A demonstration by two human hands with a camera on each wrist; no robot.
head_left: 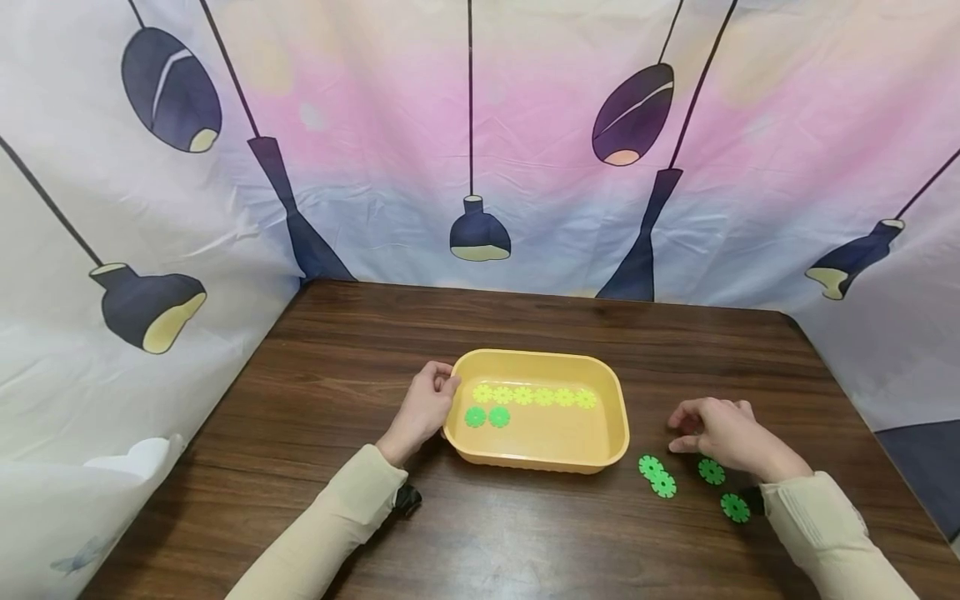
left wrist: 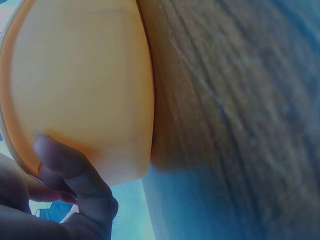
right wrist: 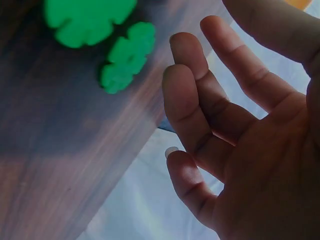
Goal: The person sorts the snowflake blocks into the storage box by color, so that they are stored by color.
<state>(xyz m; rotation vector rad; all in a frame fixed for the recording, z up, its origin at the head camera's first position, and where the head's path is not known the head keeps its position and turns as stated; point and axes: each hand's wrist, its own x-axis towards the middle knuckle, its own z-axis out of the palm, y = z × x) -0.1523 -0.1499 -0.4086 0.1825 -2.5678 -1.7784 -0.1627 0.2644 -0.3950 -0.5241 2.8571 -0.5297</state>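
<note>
My left hand (head_left: 423,408) grips the left rim of a yellow plastic tray (head_left: 540,437). In the left wrist view a fingertip (left wrist: 57,152) lies against the outer wall of the tray (left wrist: 85,85). Inside, a row of yellow-green notched discs (head_left: 522,396) runs along the back, with two green notched discs (head_left: 476,417) in front at the left. To the right of the tray, my right hand (head_left: 723,433) hovers over the table, fingers loosely bent and nothing in them. Near it lie two overlapping green discs (head_left: 663,484) and two separate ones, a nearer (head_left: 735,507) and a farther (head_left: 712,472).
Everything stands on a dark brown wooden table (head_left: 360,350). A printed cloth (head_left: 405,150) with lamp drawings hangs behind it and along the sides. A small black object (head_left: 407,500) shows at the left sleeve cuff.
</note>
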